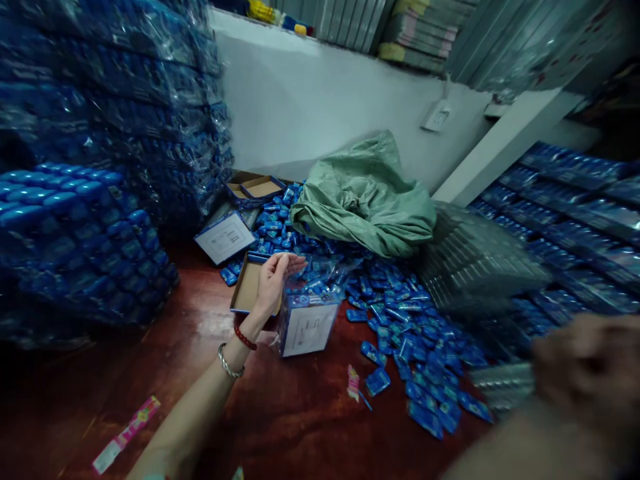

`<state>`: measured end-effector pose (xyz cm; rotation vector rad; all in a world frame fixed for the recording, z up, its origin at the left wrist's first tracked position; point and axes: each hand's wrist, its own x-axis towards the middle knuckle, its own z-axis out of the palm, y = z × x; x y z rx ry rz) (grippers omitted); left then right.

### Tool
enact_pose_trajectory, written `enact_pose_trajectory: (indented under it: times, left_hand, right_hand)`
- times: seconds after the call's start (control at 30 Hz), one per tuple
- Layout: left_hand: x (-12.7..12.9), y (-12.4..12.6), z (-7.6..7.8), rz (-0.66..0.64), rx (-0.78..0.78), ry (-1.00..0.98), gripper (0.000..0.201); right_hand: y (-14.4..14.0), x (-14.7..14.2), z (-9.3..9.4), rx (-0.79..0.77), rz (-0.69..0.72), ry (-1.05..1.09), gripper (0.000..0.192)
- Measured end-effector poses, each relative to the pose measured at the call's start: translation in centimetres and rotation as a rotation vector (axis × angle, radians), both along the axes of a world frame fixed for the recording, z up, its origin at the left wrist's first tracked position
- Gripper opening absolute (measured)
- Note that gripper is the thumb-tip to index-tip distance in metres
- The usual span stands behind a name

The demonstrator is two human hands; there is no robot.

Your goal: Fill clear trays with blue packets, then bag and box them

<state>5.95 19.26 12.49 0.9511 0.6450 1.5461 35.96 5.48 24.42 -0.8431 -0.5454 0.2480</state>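
My left hand (274,279), wearing a red bead bracelet and a silver bangle, has its fingers stretched out at the edge of a clear plastic bag (345,270). Whether the fingertips touch the bag's film is unclear. In the bag stands a blue box with a white label (309,328), with small blue packs at its top. Just left of this hand lies an open cardboard tray (246,287). My right hand (587,373) is smeared by motion at the right edge, near clear plastic trays (503,385); its fingers cannot be made out.
Loose blue packs (400,320) spread over the red-brown floor (280,427). A green sack (370,200) rests behind them. Film-wrapped blue stacks (165,120) rise at left, and more blue packs (575,220) are piled at right. Another labelled box (225,238) lies behind the tray.
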Motion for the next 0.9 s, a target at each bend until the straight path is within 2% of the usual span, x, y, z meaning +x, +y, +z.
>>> enact_pose_trajectory:
  times: [0.07, 0.13, 0.23, 0.3, 0.37, 0.43, 0.5, 0.57, 0.63, 0.7, 0.77, 0.8, 0.83, 0.9]
  left_hand:
    - [0.2, 0.2, -0.1, -0.013, -0.002, -0.005, 0.029]
    - [0.3, 0.3, -0.1, -0.009, 0.006, -0.003, 0.03]
    - [0.1, 0.0, -0.1, 0.023, 0.054, 0.008, 0.031]
    - [-0.3, -0.8, -0.3, 0.046, 0.103, 0.071, 0.029]
    - [-0.9, -2.1, -1.0, 0.035, 0.161, 0.23, 0.028]
    - [-1.4, -3.9, -2.2, -0.031, 0.238, 0.438, 0.027]
    - [-1.8, -5.7, -3.7, -0.128, 0.378, 0.615, 0.026]
    - [-2.0, -7.2, -5.4, -0.194, 0.561, 0.749, 0.029]
    - [-2.2, -8.0, -6.9, -0.216, 0.741, 0.87, 0.034]
    - [-2.4, -8.4, -8.0, -0.198, 0.881, 0.971, 0.036]
    - [-2.7, -8.4, -8.7, -0.169, 1.002, 1.047, 0.034]
    - [-2.9, -8.3, -8.8, -0.161, 1.054, 1.082, 0.033]
    - [-3.1, -8.3, -8.9, -0.164, 1.105, 1.119, 0.033]
    - [-3.6, -8.2, -8.7, -0.185, 1.19, 1.196, 0.032]
  right_hand:
    - [-1.3, -4.3, -4.3, -0.306, 0.272, -0.669, 0.026]
    - [-0.4, -9.1, -9.1, -0.438, 0.419, -1.288, 0.047]
    - [3.3, -14.2, -14.5, -0.498, 0.301, -1.707, 0.067]
    - [5.7, -15.6, -16.2, -0.631, 0.204, -1.772, 0.069]
    - [7.3, -15.8, -16.6, -0.746, 0.16, -1.74, 0.065]
    - [8.1, -15.4, -16.6, -0.785, 0.188, -1.656, 0.061]
    - [8.3, -14.6, -16.7, -0.73, 0.294, -1.519, 0.061]
    - [8.1, -13.8, -17.1, -0.605, 0.446, -1.311, 0.06]
    - [7.5, -13.0, -17.8, -0.479, 0.561, -1.0, 0.055]
    - [6.7, -12.6, -18.0, -0.383, 0.593, -0.576, 0.043]
    - [6.0, -12.4, -17.4, -0.308, 0.612, -0.175, 0.031]
    - [5.7, -12.4, -16.9, -0.286, 0.631, -0.044, 0.032]
    - [5.6, -12.3, -16.2, -0.287, 0.644, 0.014, 0.036]
    - [5.5, -12.1, -15.2, -0.376, 0.624, -0.078, 0.038]
